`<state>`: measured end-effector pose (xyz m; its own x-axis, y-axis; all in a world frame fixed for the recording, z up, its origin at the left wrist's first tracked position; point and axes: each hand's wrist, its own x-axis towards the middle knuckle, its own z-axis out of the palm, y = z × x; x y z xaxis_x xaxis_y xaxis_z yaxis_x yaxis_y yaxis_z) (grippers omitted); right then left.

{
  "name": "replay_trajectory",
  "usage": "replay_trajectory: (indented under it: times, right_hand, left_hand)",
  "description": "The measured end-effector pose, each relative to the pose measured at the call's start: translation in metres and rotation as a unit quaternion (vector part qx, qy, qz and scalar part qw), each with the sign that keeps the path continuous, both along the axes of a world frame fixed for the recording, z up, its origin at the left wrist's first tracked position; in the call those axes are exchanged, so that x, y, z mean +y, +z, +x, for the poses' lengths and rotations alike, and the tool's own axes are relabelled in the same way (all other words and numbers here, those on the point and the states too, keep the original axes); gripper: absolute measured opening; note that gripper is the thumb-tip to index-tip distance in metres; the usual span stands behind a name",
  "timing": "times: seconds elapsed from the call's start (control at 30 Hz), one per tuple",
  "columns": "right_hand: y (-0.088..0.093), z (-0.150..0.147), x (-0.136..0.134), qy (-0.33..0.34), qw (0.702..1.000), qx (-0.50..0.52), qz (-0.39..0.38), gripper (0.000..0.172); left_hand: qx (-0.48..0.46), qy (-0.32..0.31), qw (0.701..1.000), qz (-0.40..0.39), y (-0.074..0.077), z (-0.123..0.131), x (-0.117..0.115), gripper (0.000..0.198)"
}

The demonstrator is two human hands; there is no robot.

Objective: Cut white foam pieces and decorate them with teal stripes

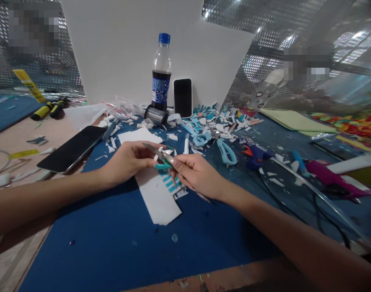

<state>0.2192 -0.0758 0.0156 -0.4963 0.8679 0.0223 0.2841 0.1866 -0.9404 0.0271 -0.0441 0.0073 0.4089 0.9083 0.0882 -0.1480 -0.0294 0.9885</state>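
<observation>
Lighting: moderate and cool, dimming toward the lower corners. We see the white board [112,44] evenly lit and greyish, with bright glare spots on the perforated silver sheet [237,61] at upper right. Soft shadows darken the table [118,247] below both forearms [273,215]. Wide-angle distortion stretches the magenta glue gun [334,176]. We note pixelated blocks in both upper corners; fine detail at the fingers [187,165] is slightly soft.

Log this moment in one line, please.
left hand: holding small green-and-white piece | right hand: holding pointed metal blade | below: white sheet
</observation>
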Motion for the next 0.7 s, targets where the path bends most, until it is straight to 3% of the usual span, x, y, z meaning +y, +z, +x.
replay_trajectory:
  times: [0.3,0.53,0.7]
  right_hand:
    - [-0.0028,0.0013,-0.0017,0.008,0.998,-0.026,0.052,0.042]
    - [-0.0043,-0.0003,-0.0026,0.026,0.997,-0.036,0.056,0.043]
    - [-0.0044,-0.0002,-0.0018,-0.009,0.998,0.025,0.051,0.042]
  left_hand:
    - [0.010,-0.020,1.000,0.012,-0.0032,-0.0004,0.0014,0.030]
    - [0.089,-0.006,0.995,0.034,-0.0040,-0.0035,0.0035,0.027]
    - [0.048,-0.054,0.997,0.022,-0.0060,-0.0028,0.0034,0.022]
